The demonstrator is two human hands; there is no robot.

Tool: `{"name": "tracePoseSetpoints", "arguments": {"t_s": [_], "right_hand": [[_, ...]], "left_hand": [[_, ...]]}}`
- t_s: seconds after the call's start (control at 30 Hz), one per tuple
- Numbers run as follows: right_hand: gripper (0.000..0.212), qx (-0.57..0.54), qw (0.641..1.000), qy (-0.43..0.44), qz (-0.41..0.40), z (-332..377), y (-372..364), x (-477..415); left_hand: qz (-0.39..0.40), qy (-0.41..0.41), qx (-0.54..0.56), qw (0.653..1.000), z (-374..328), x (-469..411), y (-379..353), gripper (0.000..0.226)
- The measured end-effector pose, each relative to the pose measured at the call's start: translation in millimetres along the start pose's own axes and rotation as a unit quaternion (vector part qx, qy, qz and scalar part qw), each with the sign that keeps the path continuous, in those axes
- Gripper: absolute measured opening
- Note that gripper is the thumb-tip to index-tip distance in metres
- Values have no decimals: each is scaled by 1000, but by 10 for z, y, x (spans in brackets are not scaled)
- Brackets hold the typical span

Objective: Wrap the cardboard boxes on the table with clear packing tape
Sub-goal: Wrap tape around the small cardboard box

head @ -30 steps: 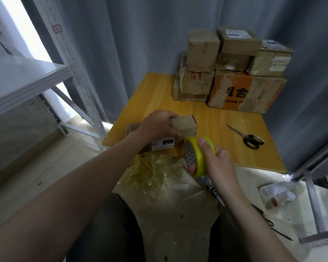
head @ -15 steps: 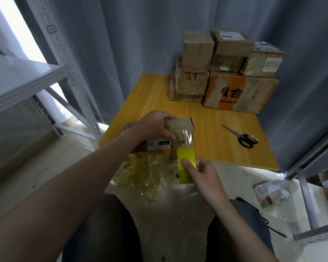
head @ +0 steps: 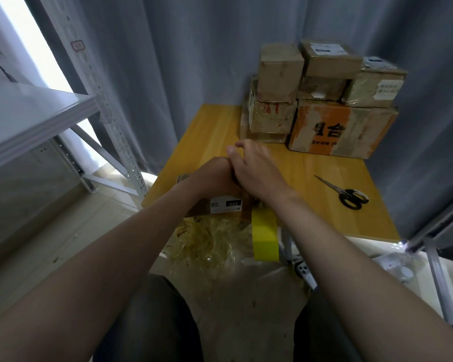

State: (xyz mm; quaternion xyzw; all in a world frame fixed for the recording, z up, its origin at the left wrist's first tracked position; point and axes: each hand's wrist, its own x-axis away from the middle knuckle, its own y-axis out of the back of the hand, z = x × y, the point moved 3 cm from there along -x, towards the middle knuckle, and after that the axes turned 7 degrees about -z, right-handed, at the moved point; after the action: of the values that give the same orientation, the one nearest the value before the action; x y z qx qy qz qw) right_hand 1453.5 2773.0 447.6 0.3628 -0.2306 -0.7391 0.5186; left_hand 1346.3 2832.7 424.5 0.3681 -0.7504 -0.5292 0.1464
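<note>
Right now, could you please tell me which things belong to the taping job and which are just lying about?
Job: small box, gripped by the left hand; right hand on its top; yellow tape roll hanging off it; stacked boxes; scissors, probably.
Lying about: crumpled tape heap, phone, metal shelf.

Just a person here, nothing fancy: left hand [head: 215, 178] and right hand [head: 256, 168] are bare, and so are both forearms all the way to the near edge. The left thigh [head: 152, 322] and right thigh [head: 324, 335] are covered in plain dark, near-black fabric.
</note>
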Motion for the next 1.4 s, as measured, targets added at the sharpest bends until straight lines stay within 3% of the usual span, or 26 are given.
{"name": "tracePoseSetpoints", "arguments": {"t_s": [0.1, 0.27, 0.4, 0.6, 0.67, 0.77, 0.9, 0.97, 1.03, 1.17, 1.33, 1.4], "right_hand": [[63, -33, 997, -40, 51, 54, -185, -134], [48, 159, 981, -54, 98, -325, -139, -186], [60, 173, 970, -139, 103, -630, -89, -254], [50, 188, 971, -144, -11, -770, 113, -64], [49, 135, 977, -159, -45, -777, 218, 142], [47, -29, 970, -237, -41, -743, 309, 506], [82, -136, 944, -297, 57, -625, 415, 916], [90, -167, 942, -288, 36, -544, 489, 1053], [80, -209, 946, -249, 10, -412, 549, 1128], [19, -320, 935, -154, 20, -211, 524, 1130], [16, -350, 921, -166, -48, -274, 494, 943], [23, -340, 925, -159, -55, -262, 478, 866]], "left_hand": [[-12, -12, 23, 1000, 29, 20, 22, 46], [6, 31, 29, 999, 54, 11, 35, 37], [5, 51, 55, 997, 18, 67, 70, 61], [19, 59, 56, 997, -21, 83, 79, 62], [30, 68, 38, 996, -34, 64, 78, 63], [56, 88, 55, 993, -10, -6, 121, 56], [106, 110, 118, 981, 24, -109, 217, 44], [126, 126, 123, 976, 79, -157, 230, 40], [158, 148, 124, 969, 163, -191, 195, 42], [216, 194, 122, 949, 296, -195, 79, 58], [42, 147, -19, 988, 237, -179, 64, 39], [45, 111, -26, 992, 169, -142, 69, 53]]}}
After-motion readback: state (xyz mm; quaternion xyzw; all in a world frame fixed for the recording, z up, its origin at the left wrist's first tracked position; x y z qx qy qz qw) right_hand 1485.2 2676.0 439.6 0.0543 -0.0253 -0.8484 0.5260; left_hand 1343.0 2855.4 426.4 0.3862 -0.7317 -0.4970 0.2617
